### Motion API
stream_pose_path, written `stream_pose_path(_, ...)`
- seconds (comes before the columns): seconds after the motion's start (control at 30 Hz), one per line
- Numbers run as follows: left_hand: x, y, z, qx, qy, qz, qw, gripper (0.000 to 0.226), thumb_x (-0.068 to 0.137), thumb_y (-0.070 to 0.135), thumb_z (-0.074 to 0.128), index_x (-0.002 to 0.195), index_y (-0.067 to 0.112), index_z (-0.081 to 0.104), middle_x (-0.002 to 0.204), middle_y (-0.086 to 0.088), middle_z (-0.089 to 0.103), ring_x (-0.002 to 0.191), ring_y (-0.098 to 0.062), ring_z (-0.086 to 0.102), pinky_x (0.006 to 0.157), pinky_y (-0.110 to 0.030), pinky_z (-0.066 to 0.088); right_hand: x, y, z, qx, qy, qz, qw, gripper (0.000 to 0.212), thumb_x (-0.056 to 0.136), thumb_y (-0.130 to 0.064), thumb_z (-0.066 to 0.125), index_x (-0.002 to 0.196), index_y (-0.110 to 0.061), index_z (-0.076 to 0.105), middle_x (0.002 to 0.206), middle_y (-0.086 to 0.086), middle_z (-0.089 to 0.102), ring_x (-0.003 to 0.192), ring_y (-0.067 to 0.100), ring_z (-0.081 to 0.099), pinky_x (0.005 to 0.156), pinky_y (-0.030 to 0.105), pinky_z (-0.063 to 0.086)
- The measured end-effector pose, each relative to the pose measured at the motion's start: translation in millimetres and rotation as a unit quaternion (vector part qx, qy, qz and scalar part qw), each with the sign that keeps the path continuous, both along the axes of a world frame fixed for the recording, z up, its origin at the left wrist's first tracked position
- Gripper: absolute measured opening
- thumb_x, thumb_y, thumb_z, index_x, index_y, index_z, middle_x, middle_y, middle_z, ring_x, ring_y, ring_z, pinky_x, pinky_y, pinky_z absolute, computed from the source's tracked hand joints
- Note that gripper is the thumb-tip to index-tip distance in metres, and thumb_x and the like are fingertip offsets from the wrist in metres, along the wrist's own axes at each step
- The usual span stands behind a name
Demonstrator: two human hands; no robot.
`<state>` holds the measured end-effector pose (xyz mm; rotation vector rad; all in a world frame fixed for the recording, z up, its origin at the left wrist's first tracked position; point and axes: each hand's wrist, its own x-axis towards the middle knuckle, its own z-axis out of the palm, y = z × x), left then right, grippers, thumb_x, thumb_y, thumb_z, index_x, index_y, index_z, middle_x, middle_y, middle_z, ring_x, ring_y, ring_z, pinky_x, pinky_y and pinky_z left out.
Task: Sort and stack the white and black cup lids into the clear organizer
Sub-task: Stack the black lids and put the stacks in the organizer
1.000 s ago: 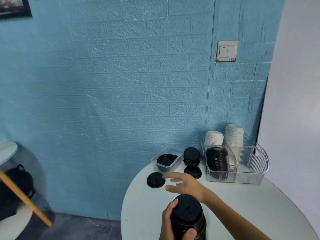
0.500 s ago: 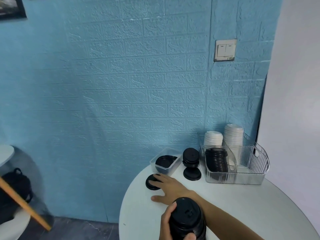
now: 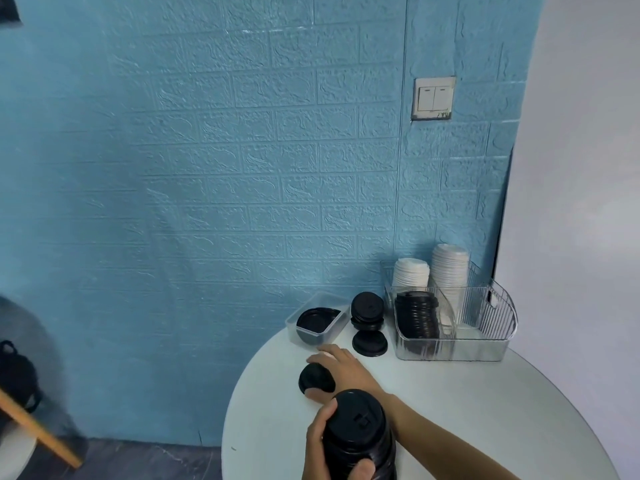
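Left hand (image 3: 320,441): grips stack of black lids (image 3: 360,441), bottom centre of frame.
Right hand (image 3: 341,370): holds single black lid (image 3: 316,378) on worktop (image 3: 467,410).
Clear organizer (image 3: 457,327): right of centre, holding white lids (image 3: 448,271) and black lids.

Right hand (image 3: 341,370) outstretched, fingers (image 3: 320,356) curled; left hand (image 3: 320,441) clasped.

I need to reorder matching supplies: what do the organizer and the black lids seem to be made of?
The clear organizer looks like hard transparent plastic with a glossy, ribbed wall, since the lids show through it. The black lids stacked inside look like thin moulded plastic with a semi-matte finish and raised rims; the exact plastic cannot be told.
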<state>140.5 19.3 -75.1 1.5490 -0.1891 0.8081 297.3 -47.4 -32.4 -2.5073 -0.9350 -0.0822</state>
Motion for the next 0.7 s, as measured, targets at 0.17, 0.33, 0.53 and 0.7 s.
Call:
stream_pose_path(0.17, 10.3, 15.4, 1.0, 0.009, 0.067, -0.033, 0.997, 0.067, 0.067, 0.040, 0.078, 0.132, 0.037, 0.061, 0.136, 0.015, 0.065, 0.129, -0.009, 0.061, 0.096, -0.021, 0.055, 3.7, 2.4, -13.4, -0.017, 0.032, 0.007, 0.999, 0.058, 0.099, -0.053, 0.056, 0.152, -0.035, 0.042, 0.165, -0.004, 0.025, 0.149, 0.019, 0.028, 0.122, 0.031, 0.022)
stream_pose_path(0.33, 5.5, 11.2, -10.6, 0.036, 0.050, -0.030, 0.998, 0.072, 0.059, 0.035, 0.074, 0.130, 0.041, 0.063, 0.132, 0.011, 0.069, 0.124, -0.011, 0.065, 0.091, -0.016, 0.055, -11.0, -22.0, 6.3, 0.150, 0.109, -0.019, 0.982, 0.045, 0.096, -0.043, 0.066, 0.139, -0.030, 0.060, 0.147, -0.005, 0.053, 0.135, 0.008, 0.049, 0.117, 0.030, 0.034)
stream_pose_path(0.53, -7.9, 8.5, 0.8, -0.001, 0.024, -0.087, 0.996, 0.072, 0.065, 0.037, 0.080, 0.131, 0.054, 0.057, 0.140, 0.017, 0.062, 0.127, -0.008, 0.062, 0.098, -0.010, 0.045, -75.6, -74.6, 82.4, 0.394, 0.164, 0.036, 0.904, 0.036, 0.091, -0.034, 0.072, 0.127, -0.030, 0.070, 0.135, -0.011, 0.064, 0.129, 0.005, 0.056, 0.104, 0.022, 0.047)
stream_pose_path(0.7, -10.6, 12.4, 5.6, 0.018, 0.057, -0.087, 0.994, 0.078, 0.083, 0.054, 0.081, 0.150, 0.037, 0.046, 0.156, 0.004, 0.051, 0.142, -0.020, 0.051, 0.109, -0.022, 0.044, -134.3, -87.4, 90.0, 0.349, 0.125, 0.076, 0.926, 0.035, 0.087, -0.044, 0.076, 0.121, -0.037, 0.073, 0.140, -0.014, 0.059, 0.134, 0.011, 0.053, 0.107, 0.025, 0.046)
